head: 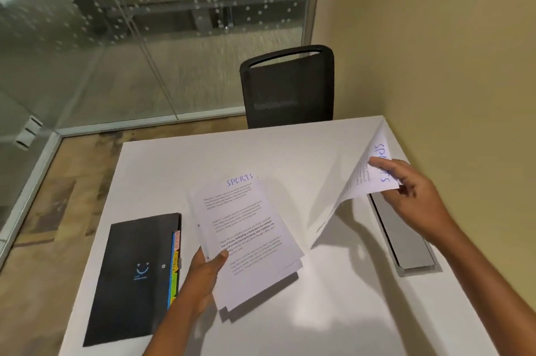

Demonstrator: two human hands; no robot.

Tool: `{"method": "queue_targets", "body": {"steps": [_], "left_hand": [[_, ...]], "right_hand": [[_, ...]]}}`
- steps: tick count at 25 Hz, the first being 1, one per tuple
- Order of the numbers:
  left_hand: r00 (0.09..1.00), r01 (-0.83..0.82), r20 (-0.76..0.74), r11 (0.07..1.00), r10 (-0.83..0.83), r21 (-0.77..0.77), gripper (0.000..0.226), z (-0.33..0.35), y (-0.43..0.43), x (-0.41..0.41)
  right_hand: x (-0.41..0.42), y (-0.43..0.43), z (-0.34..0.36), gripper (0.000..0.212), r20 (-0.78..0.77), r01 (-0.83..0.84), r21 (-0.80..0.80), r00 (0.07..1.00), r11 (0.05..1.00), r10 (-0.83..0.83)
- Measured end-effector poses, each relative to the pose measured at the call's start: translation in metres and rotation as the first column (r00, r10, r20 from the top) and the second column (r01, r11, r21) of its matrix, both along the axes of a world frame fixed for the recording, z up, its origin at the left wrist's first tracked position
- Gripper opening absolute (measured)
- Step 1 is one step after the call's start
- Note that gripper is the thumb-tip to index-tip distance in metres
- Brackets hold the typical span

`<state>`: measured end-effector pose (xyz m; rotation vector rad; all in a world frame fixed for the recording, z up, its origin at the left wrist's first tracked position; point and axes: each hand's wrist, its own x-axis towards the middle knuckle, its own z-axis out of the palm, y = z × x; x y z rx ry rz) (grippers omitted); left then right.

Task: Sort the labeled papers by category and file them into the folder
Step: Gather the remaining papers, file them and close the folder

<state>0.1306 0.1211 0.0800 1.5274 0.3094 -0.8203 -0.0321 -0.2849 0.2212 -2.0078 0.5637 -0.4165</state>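
Left hand (203, 277) grips paper stack (246, 233); right hand (414, 196) pinches one sheet (356, 181).

folder (121, 297): black, a blue smiley (142, 269) being displayed
papers (249, 239): white, blue lettering (240, 180) being shown
table (319, 315): white
chair (290, 88): black mesh

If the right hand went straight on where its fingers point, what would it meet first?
Beyond the SPORTS sheet the right hand pinches, the way looks free over bare table; the black chair at the far edge comes first, though depth is unclear.
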Motion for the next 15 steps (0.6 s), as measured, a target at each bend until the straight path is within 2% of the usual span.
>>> {"method": "queue_targets", "body": {"steps": [2, 4, 8, 10, 15], "left_hand": [[1.000, -0.009, 0.001, 0.999, 0.009, -0.034, 0.036, 0.003, 0.005, 0.001], [1.000, -0.019, 0.006, 0.998, 0.019, -0.054, 0.037, 0.002, 0.012, 0.003], [0.999, -0.012, 0.032, 0.995, 0.015, -0.096, 0.042, 0.001, 0.024, 0.005], [0.999, -0.003, 0.053, 0.994, 0.009, -0.109, 0.043, 0.003, 0.028, 0.005], [0.998, -0.029, 0.052, 0.986, 0.038, -0.166, 0.039, 0.004, 0.038, 0.010]], "right_hand": [[-0.009, 0.015, 0.024, 0.067, -0.044, -0.102, 0.140, 0.993, 0.985, 0.109], [-0.014, 0.039, 0.048, 0.043, -0.029, -0.138, 0.237, 0.988, 0.962, 0.149], [-0.012, 0.086, 0.084, 0.033, 0.017, -0.075, 0.227, 0.997, 0.971, 0.073], [-0.011, 0.108, 0.099, 0.037, 0.026, -0.139, 0.202, 0.990, 0.969, 0.137], [0.001, 0.145, 0.132, 0.071, 0.089, -0.299, 0.244, 0.954, 0.922, 0.286]]}}
